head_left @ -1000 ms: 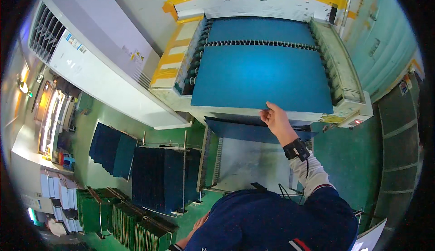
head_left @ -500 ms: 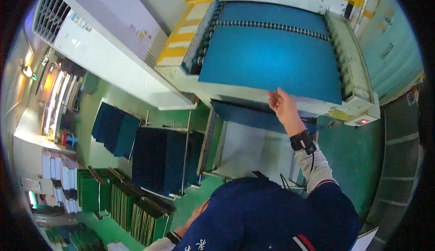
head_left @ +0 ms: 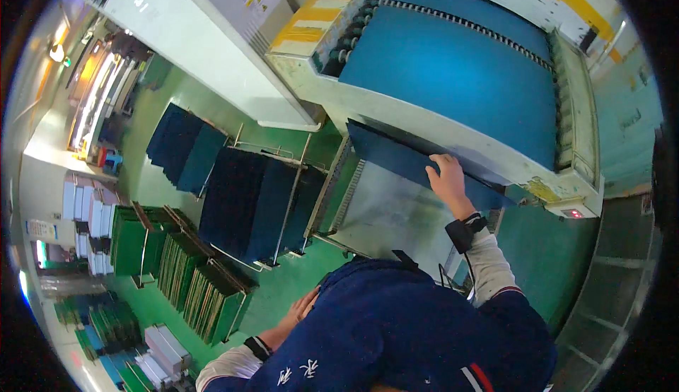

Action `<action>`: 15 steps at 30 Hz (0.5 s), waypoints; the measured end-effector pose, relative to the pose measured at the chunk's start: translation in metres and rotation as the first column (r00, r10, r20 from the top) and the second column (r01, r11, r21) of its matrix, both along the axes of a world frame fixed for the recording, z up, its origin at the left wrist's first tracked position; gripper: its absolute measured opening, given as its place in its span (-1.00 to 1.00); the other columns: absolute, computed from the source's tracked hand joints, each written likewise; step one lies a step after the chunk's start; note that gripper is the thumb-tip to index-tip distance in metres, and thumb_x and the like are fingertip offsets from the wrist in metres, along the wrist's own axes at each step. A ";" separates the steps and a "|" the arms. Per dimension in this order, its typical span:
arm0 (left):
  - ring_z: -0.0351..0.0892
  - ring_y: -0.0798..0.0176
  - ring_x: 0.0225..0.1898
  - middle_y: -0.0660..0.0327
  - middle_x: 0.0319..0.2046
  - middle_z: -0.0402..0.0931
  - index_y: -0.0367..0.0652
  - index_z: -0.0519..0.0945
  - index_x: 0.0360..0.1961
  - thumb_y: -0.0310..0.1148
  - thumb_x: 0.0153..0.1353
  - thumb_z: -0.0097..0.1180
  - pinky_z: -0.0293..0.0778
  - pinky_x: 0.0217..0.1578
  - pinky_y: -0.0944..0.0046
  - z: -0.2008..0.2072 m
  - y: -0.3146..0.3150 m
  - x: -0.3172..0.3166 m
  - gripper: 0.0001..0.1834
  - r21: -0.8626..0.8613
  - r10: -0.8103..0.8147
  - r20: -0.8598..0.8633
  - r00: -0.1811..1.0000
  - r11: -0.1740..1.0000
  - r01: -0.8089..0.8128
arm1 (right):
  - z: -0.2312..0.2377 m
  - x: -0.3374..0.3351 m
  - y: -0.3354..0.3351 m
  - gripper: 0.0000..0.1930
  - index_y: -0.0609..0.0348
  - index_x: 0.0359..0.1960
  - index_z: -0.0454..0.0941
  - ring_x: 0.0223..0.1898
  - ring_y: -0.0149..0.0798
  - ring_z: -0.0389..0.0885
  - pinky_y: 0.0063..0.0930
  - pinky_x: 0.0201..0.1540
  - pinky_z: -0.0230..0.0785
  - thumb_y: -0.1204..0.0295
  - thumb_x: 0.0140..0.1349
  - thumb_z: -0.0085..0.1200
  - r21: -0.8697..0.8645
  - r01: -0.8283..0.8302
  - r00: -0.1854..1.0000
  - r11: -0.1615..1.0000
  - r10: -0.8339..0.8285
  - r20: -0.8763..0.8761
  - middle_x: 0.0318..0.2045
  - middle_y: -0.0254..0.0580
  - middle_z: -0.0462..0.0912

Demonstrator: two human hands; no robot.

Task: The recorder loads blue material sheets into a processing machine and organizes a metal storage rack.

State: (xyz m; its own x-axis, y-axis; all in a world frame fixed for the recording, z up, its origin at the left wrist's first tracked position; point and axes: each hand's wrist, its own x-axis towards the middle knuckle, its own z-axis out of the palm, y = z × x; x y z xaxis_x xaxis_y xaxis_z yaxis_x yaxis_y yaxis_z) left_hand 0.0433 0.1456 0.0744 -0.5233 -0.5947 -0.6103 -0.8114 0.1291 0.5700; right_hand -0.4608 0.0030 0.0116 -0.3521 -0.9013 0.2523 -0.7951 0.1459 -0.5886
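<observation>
Lettering (head_left: 309, 369) marks navy jacket (head_left: 403, 321); right hand (head_left: 450, 182) at dark panel (head_left: 392, 155).

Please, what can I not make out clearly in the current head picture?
In the head view:
- Left hand: partly hidden by the shirt; its grip is unclear.
- Right hand: covers part of the dark sheet; contact is too small to tell.
- Rack: near end hidden by the shirt.
- Machine: cut off by the top edge.

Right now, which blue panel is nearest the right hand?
The dark, tilted panel below the machine; brighter ones lie on top, racked ones stand left.
</observation>
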 end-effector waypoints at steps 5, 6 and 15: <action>0.15 -0.11 0.35 0.02 0.42 -0.01 -0.13 0.05 0.42 -0.15 0.33 -0.10 0.11 0.30 -0.02 0.004 0.016 0.003 -0.31 -0.194 -0.149 -0.104 0.983 0.973 0.127 | 0.001 0.013 -0.004 -0.77 0.18 -0.25 0.58 -0.10 0.04 0.49 -0.11 -0.07 0.37 0.44 0.03 0.24 0.054 -0.035 0.993 0.998 0.041 -0.110 -0.27 -0.11 0.54; 0.13 -0.11 0.35 0.01 0.42 -0.02 -0.13 0.04 0.42 -0.15 0.31 -0.08 0.11 0.31 -0.02 0.000 0.019 0.005 -0.29 -0.204 -0.156 -0.121 0.980 0.970 0.130 | -0.002 0.014 -0.006 -0.78 0.17 -0.27 0.58 -0.10 0.04 0.49 -0.11 -0.08 0.37 0.44 0.02 0.24 0.062 -0.049 0.992 0.997 0.056 -0.112 -0.28 -0.10 0.54; -0.01 -0.18 0.40 -0.06 0.44 -0.16 -0.08 -0.18 0.46 -0.13 -0.18 0.36 0.02 0.33 -0.11 0.026 0.041 0.002 0.24 -0.237 -0.157 -0.188 0.970 0.965 0.111 | -0.031 0.011 -0.022 -0.77 0.27 -0.20 0.47 -0.16 0.15 0.53 -0.06 -0.14 0.38 0.48 0.12 0.15 0.160 -0.152 0.968 0.975 0.179 -0.174 -0.21 0.08 0.52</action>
